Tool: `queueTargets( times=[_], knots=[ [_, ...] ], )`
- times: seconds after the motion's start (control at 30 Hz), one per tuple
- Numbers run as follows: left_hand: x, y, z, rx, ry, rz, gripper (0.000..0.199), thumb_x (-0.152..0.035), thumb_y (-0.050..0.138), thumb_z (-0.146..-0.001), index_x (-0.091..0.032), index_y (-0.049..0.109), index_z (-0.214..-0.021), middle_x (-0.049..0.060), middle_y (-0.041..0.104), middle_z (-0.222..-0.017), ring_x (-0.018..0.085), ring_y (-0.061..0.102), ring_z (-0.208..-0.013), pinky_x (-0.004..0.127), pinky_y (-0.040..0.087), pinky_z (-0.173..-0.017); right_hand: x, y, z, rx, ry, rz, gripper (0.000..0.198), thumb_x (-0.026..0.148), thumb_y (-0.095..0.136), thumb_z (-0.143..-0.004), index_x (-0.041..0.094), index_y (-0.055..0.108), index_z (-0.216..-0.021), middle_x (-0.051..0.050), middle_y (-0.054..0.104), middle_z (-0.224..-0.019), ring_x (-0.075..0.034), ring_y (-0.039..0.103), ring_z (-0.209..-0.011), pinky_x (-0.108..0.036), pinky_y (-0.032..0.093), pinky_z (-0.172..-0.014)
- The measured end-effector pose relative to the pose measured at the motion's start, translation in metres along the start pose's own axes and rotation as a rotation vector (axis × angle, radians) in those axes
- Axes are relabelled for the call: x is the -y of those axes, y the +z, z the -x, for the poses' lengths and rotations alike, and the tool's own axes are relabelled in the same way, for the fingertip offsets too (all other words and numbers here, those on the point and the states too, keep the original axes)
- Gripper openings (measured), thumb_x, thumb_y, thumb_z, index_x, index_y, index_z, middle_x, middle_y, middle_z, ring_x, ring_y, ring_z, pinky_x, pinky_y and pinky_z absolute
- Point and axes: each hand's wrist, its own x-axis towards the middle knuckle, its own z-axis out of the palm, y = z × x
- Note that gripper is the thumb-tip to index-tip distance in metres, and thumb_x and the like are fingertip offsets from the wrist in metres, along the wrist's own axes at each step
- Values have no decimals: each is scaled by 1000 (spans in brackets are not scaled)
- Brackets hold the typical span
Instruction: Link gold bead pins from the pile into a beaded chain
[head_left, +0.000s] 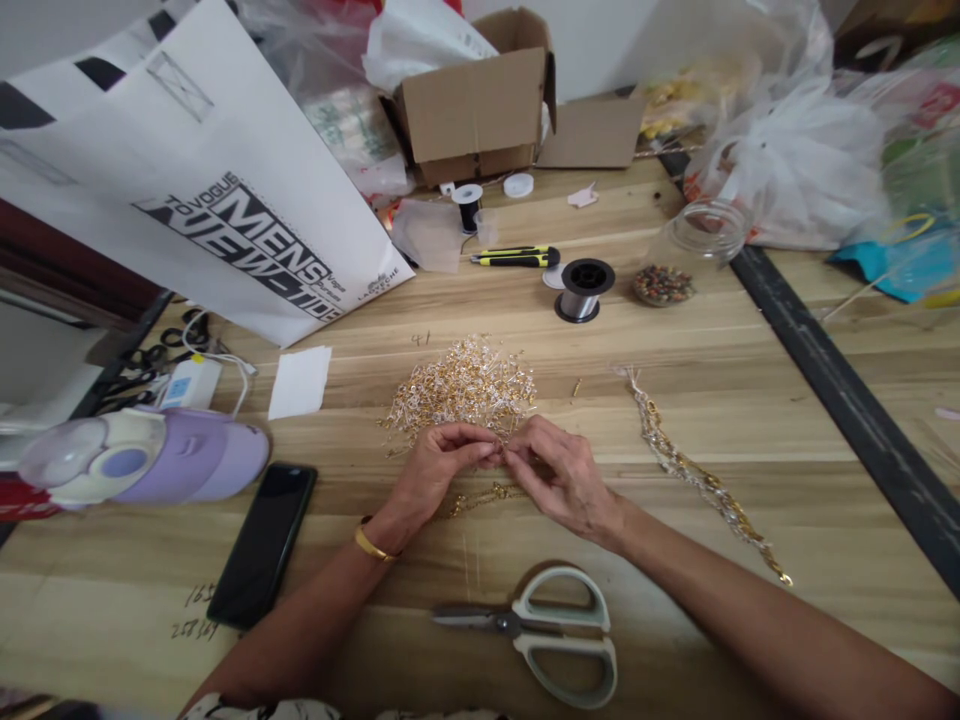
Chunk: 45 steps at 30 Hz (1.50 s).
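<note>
My left hand (444, 463) and my right hand (564, 472) meet fingertip to fingertip at the near edge of a pile of small gold and clear pieces (465, 385). Both hands are closed in a pinch. Whatever sits between the fingertips is too small to make out. Just below the fingers lies a short gold chain (480, 497), partly covered by my right hand. To the right, a bundle of gold and silver chains (701, 480) stretches over the wooden table. Scissors with white handles (559, 630) rest near me, blades pointing left.
A black phone (264, 540) and a purple bottle (187, 455) are at the left, near a white paper bag (247, 180). Behind the pile are a wire spool (585, 290), a yellow-black cutter (516, 257), a jar of beads (679, 260) and a cardboard box (472, 105).
</note>
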Motion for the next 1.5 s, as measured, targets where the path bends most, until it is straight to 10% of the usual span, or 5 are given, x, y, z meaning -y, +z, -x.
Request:
queueTargets(
  times=[1.5],
  knots=[
    [4,-5,-2,5,50,-81,16,-27,77,-68,-15,74,-79,3,74,-73,15,67,-67,27,54,-71,-7,2,0,8,23,21,14,18,48,-93,19,62,-92,-5,62,-84,-15,59,-74,-27,49,-67]
  ],
)
